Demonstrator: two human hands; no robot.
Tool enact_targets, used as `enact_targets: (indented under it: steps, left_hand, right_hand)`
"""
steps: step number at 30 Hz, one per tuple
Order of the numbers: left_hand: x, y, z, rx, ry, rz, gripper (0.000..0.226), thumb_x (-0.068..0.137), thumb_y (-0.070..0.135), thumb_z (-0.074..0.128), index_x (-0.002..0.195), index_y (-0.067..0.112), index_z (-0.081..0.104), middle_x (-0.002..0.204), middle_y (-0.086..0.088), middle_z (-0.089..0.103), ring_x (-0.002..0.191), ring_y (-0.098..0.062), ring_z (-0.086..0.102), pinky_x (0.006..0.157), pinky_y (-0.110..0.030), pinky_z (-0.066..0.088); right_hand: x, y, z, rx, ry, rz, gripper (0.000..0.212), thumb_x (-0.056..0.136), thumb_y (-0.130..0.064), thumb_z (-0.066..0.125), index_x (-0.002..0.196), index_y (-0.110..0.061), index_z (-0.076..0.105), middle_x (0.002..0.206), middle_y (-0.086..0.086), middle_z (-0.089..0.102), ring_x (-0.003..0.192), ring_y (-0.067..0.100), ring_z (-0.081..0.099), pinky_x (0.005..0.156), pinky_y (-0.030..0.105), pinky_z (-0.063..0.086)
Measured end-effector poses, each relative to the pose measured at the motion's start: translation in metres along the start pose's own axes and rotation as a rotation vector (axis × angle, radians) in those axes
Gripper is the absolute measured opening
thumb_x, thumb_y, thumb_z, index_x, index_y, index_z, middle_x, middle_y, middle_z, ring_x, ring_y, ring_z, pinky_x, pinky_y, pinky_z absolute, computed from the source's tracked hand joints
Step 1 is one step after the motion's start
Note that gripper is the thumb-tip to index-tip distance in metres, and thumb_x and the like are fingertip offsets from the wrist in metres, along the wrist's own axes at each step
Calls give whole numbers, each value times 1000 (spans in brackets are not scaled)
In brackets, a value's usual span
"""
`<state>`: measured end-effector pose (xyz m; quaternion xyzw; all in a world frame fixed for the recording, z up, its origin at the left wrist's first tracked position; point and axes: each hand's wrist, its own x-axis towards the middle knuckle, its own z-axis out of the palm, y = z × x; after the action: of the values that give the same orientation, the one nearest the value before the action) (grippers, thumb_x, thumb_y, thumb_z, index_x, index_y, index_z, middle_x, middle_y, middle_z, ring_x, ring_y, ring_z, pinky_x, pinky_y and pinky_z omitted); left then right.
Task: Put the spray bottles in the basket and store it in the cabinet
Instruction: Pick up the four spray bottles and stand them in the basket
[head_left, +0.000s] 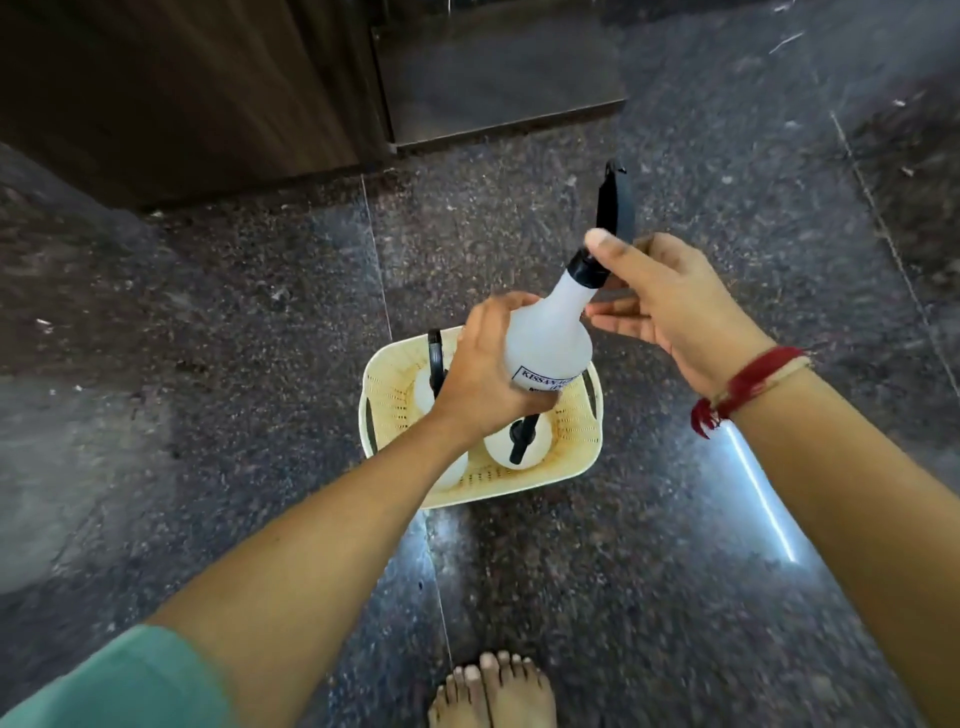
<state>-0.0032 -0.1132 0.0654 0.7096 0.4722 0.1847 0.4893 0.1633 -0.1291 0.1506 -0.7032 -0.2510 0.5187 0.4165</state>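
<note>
Spray bottle (548, 338), white with black trigger head, held tilted above cream basket (584, 441) on dark stone floor (234, 322). Left hand (483, 374) wraps its body; right hand (670, 301) pinches the neck. Two bottles (519, 447) already stand inside basket. Wooden cabinet (182, 93) far left.

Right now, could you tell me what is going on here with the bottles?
A person stands barefoot over a cream basket on the floor. The left hand grips the body of a white spray bottle held above it, while the right hand is at its black spray head. Other white bottles already sit inside the basket.
</note>
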Motion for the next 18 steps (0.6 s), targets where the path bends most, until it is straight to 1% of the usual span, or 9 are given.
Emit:
enact_targets:
  steps: [3, 5, 8, 10, 12, 13, 15, 16, 18]
  left_hand:
    - [4, -5, -1, 38, -30, 16, 89, 55, 9, 85, 131, 21, 41, 122, 9, 35, 113, -8, 36, 93, -20, 31]
    - [7, -7, -2, 62, -36, 36, 88, 56, 8, 84, 132, 20, 41, 124, 7, 37, 114, -9, 37, 95, -21, 31]
    - [12, -10, -4, 85, -21, 69, 88, 55, 12, 85, 132, 18, 42, 132, -1, 41, 120, -15, 40, 100, -26, 35]
    - [14, -12, -6, 92, -38, 72, 88, 55, 14, 85, 132, 18, 41, 134, -2, 42, 123, -18, 40, 101, -30, 37]
    - [16, -13, -9, 131, -65, 68, 90, 55, 17, 86, 133, 19, 40, 137, -1, 41, 126, -19, 40, 105, -38, 37]
    - [17, -13, -12, 179, -80, 62, 92, 55, 20, 86, 134, 20, 39, 138, 0, 41, 128, -20, 39, 110, -45, 32]
    - [19, -12, -19, 333, -126, 19, 95, 57, 29, 86, 138, 24, 38, 141, 1, 40, 134, -21, 35, 116, -56, 14]
    - [20, -13, -24, 393, -137, -21, 94, 59, 32, 86, 139, 26, 37, 142, 0, 40, 137, -22, 32, 117, -56, 9]
    - [20, -14, -36, 414, -82, -111, 87, 65, 32, 83, 139, 27, 38, 143, -2, 40, 138, -23, 29, 117, -49, 16]
  right_hand:
    - [10, 3, 6, -89, 142, 4, 20, 79, -20, 69, 83, -10, 51, 68, 9, 63, 56, 19, 65, 57, 30, 58]
    - [13, 3, 10, -144, 196, -14, 11, 76, -12, 64, 79, -9, 53, 60, 8, 62, 48, 19, 64, 50, 28, 56]
    - [15, -1, 14, -171, 220, -41, 12, 74, -15, 65, 80, -9, 55, 59, 10, 65, 48, 20, 64, 50, 28, 55]
    - [16, -3, 16, -226, 223, -56, 19, 76, -24, 68, 81, -10, 57, 60, 9, 67, 47, 18, 64, 48, 26, 53]
    - [18, -5, 18, -277, 231, -68, 17, 76, -26, 67, 76, -12, 57, 60, 11, 68, 47, 18, 64, 48, 27, 53]
    - [18, -5, 20, -292, 236, -67, 14, 75, -23, 66, 74, -13, 57, 60, 12, 68, 47, 20, 64, 50, 29, 55]
    - [17, -1, 25, -307, 234, -52, 10, 73, -19, 64, 72, -12, 57, 58, 12, 67, 49, 23, 65, 55, 36, 59]
    - [16, 4, 28, -313, 231, -43, 10, 73, -18, 65, 72, -11, 57, 57, 12, 67, 50, 25, 66, 57, 40, 60]
    - [14, 16, 34, -335, 230, -32, 11, 73, -17, 66, 74, -8, 58, 56, 11, 66, 52, 28, 67, 58, 45, 60]
